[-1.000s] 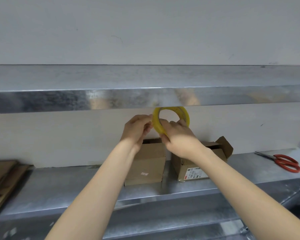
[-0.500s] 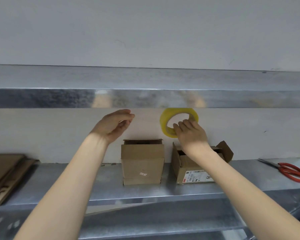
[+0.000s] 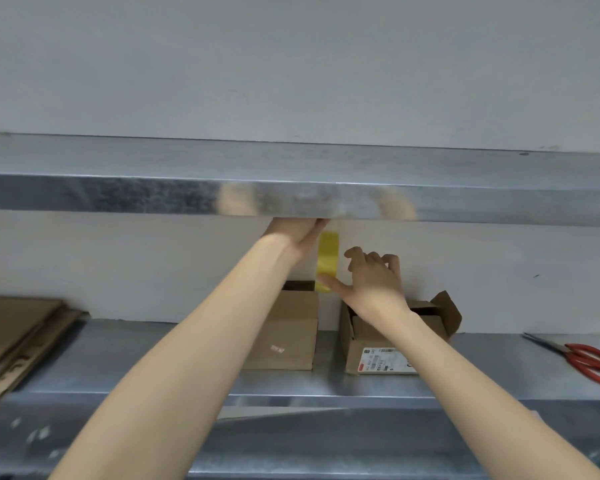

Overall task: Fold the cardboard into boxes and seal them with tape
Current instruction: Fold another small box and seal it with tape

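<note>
The yellow tape roll (image 3: 327, 260) is held up in the air, edge-on to the camera, so it shows as a narrow upright yellow band in front of the pale wall (image 3: 291, 64). It hangs just under the front lip of the upper metal shelf (image 3: 118, 199) and above the gap between two boxes.

The right hand (image 3: 374, 284) is just right of the roll. Its thumb stretches left and touches the roll's lower part, while the other fingers (image 3: 357, 254) are loosely curled and stand clear of the tape, so nothing is pinched on that side. The left hand (image 3: 293, 233) is raised beside the roll's top, palm turned towards it. Its fingertips run up behind the shelf lip, so whether they grip the roll or only rest against it cannot be told.

Below, on the lower metal shelf (image 3: 136, 351), the plain cardboard box (image 3: 284, 330) stands upright with its top open, partly hidden by the left forearm. Just beside it to the right, with a narrow gap between, sits the labelled cardboard box (image 3: 361, 330), its flaps standing open and a white printed label on its front face.

Flattened cardboard sheets (image 3: 11, 336) lie stacked at the shelf's far left end. Red-handled scissors (image 3: 589, 362) lie at its far right end, well apart from the boxes, blades pointing left.
</note>
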`<state>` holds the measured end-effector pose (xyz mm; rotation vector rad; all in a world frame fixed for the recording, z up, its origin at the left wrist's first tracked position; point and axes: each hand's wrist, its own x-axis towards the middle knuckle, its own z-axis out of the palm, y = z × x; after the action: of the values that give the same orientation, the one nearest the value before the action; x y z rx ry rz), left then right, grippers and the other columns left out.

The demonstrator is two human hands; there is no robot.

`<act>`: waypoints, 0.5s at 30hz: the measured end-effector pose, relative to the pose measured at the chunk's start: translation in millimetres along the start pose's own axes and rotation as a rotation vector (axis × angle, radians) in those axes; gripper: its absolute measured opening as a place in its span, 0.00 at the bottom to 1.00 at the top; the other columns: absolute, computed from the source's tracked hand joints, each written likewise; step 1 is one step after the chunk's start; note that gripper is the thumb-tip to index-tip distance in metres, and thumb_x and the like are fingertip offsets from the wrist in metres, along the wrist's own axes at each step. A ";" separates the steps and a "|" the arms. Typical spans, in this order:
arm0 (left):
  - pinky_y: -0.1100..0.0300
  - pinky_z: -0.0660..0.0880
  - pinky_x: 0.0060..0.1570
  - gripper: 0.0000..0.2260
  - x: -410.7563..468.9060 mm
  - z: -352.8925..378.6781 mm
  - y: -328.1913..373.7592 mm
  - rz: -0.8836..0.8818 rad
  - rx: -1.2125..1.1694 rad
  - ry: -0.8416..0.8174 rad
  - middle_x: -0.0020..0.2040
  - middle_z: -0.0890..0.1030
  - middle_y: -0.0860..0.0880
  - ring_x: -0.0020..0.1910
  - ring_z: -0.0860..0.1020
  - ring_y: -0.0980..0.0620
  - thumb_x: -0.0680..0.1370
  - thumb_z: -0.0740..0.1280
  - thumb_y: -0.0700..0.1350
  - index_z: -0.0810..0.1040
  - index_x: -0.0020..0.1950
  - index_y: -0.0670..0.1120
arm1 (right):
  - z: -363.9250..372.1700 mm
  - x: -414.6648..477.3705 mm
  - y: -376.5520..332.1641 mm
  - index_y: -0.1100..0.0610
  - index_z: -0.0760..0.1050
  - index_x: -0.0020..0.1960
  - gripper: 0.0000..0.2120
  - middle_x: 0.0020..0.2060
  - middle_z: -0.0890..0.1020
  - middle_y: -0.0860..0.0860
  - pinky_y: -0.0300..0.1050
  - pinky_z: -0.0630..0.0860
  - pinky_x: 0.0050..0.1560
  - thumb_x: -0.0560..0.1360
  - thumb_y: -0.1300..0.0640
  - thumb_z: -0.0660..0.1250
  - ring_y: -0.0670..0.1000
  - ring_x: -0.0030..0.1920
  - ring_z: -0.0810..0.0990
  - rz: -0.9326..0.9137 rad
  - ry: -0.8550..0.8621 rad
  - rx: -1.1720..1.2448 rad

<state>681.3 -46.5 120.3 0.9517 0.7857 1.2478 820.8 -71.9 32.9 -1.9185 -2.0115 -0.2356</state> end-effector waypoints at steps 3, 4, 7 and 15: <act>0.65 0.75 0.44 0.10 2.6 10.1 -5.4 -0.012 -0.127 0.004 0.38 0.74 0.50 0.38 0.73 0.56 0.80 0.59 0.31 0.72 0.44 0.44 | 0.5 -3.4 5.3 0.56 0.68 0.64 0.33 0.50 0.80 0.49 0.47 0.60 0.58 0.73 0.30 0.60 0.52 0.56 0.76 0.004 0.030 0.073; 0.63 0.74 0.45 0.12 4.7 10.2 -6.1 -0.004 -0.228 -0.012 0.36 0.74 0.50 0.38 0.73 0.55 0.80 0.59 0.30 0.72 0.42 0.44 | 1.0 -4.3 6.4 0.56 0.68 0.63 0.32 0.49 0.80 0.49 0.47 0.62 0.57 0.73 0.30 0.61 0.52 0.55 0.76 0.003 0.036 0.106; 0.62 0.75 0.44 0.12 8.7 9.2 -8.2 0.024 -0.276 -0.034 0.35 0.75 0.49 0.38 0.74 0.53 0.80 0.60 0.31 0.72 0.40 0.44 | -1.2 -4.6 6.4 0.55 0.68 0.60 0.30 0.47 0.80 0.49 0.47 0.65 0.56 0.72 0.32 0.65 0.53 0.52 0.77 0.023 0.037 0.214; 0.49 0.72 0.63 0.03 16.2 7.2 -11.9 0.083 -0.042 -0.143 0.44 0.77 0.45 0.50 0.75 0.46 0.78 0.66 0.35 0.75 0.47 0.42 | -17.1 -1.0 4.0 0.53 0.63 0.50 0.37 0.47 0.67 0.46 0.43 0.63 0.52 0.56 0.34 0.78 0.47 0.49 0.64 0.111 0.186 0.465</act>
<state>695.3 -32.3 112.7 1.0360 0.6113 1.2485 827.2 -78.6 47.9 -1.6379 -1.6548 0.0766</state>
